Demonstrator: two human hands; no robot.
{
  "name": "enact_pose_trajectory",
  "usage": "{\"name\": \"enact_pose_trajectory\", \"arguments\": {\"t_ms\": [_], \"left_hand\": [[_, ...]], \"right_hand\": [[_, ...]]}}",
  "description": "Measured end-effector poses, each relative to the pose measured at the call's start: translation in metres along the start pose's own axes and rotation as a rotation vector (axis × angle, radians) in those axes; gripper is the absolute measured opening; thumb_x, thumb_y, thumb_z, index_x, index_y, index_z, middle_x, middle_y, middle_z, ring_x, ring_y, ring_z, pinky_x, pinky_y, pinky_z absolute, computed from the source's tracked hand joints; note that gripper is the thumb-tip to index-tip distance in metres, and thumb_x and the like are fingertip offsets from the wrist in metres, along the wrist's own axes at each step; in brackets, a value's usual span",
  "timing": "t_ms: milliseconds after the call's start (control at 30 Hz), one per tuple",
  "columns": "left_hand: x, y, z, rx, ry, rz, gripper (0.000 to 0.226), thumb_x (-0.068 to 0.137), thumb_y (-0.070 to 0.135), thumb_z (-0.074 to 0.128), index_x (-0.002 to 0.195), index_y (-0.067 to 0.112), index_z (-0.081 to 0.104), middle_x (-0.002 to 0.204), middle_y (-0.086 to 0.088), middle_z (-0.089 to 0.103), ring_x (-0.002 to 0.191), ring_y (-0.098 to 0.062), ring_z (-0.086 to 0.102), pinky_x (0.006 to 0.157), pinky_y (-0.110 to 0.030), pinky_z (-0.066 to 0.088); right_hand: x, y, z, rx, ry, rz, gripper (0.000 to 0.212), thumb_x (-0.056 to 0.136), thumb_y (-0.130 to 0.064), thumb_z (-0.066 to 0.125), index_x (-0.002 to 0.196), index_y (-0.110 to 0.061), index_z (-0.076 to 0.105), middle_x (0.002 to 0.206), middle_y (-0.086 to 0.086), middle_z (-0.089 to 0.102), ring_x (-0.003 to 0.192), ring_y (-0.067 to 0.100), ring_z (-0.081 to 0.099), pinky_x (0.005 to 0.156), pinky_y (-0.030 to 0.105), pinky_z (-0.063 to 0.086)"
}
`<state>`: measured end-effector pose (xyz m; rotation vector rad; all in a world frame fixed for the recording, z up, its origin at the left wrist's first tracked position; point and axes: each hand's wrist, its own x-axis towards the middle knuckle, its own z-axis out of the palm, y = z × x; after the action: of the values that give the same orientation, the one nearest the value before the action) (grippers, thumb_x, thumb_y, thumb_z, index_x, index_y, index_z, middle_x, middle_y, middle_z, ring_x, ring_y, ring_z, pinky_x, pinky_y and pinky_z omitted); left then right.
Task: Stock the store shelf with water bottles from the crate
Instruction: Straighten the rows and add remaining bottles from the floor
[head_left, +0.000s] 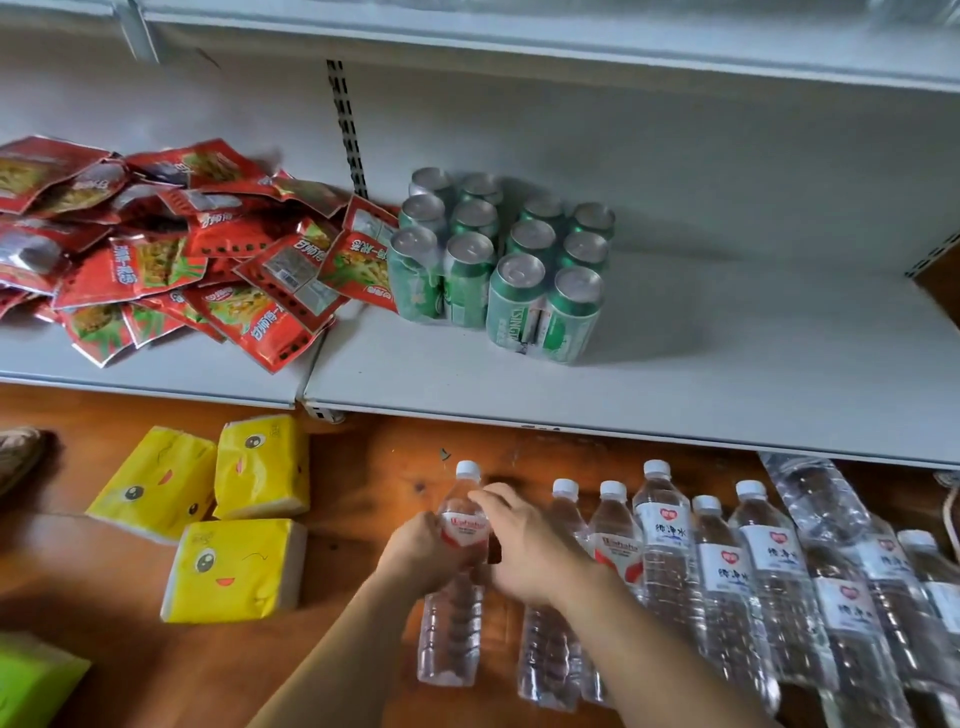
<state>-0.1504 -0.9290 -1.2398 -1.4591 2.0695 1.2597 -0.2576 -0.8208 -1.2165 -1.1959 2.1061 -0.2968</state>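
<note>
Both hands hold one water bottle (457, 566): left grip (418, 553) curled round it, right grip (524, 545) pinching its shoulder

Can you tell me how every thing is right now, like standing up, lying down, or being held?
Held water bottle: upright, cap on, gripped by both hands.
Left hand: curled round the bottle.
Right hand: curled round the bottle.
Row of water bottles: standing, capped.
Green cans: upright, shrink-wrapped, unopened.
Red snack packets: lying in a loose heap.
Yellow tissue packs: three, sealed, on the wooden surface.
</note>
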Motion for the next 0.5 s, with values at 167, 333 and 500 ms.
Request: {"name": "enact_pose_trajectory", "arguments": {"t_ms": [167,333,500], "left_hand": [[-0.005,-0.014,-0.005,-0.102,-0.03,0.007,0.062,0.063,0.052,0.087,0.106,0.015,0.061,0.096,0.005,0.068,0.084,-0.011,0.064,0.066,-0.022,0.049],[-0.018,-0.012,-0.017,-0.314,-0.009,0.228,0.053,0.067,0.045,0.088,0.108,0.024,0.063,0.098,0.008,0.072,0.084,-0.008,0.07,0.071,-0.02,0.058],[-0.046,0.025,-0.051,-0.414,-0.02,0.406,0.063,0.067,0.049,0.087,0.118,0.027,0.056,0.106,0.014,0.068,0.088,-0.004,0.069,0.069,-0.015,0.056]], "right_hand": [[-0.002,-0.001,0.008,0.165,-0.042,0.115,0.102,0.082,-0.033,0.076,0.156,-0.04,0.006,0.139,-0.003,0.051,0.112,0.016,0.06,0.082,0.028,0.054],[-0.012,-0.008,0.0,0.398,0.0,0.152,0.109,0.065,-0.055,0.083,0.149,-0.052,0.013,0.134,-0.015,0.058,0.11,0.01,0.062,0.092,0.034,0.056],[-0.032,-0.025,-0.046,0.419,0.134,0.107,0.106,0.062,-0.064,0.081,0.144,-0.063,0.013,0.126,-0.018,0.063,0.109,0.008,0.063,0.093,0.039,0.056]]}}
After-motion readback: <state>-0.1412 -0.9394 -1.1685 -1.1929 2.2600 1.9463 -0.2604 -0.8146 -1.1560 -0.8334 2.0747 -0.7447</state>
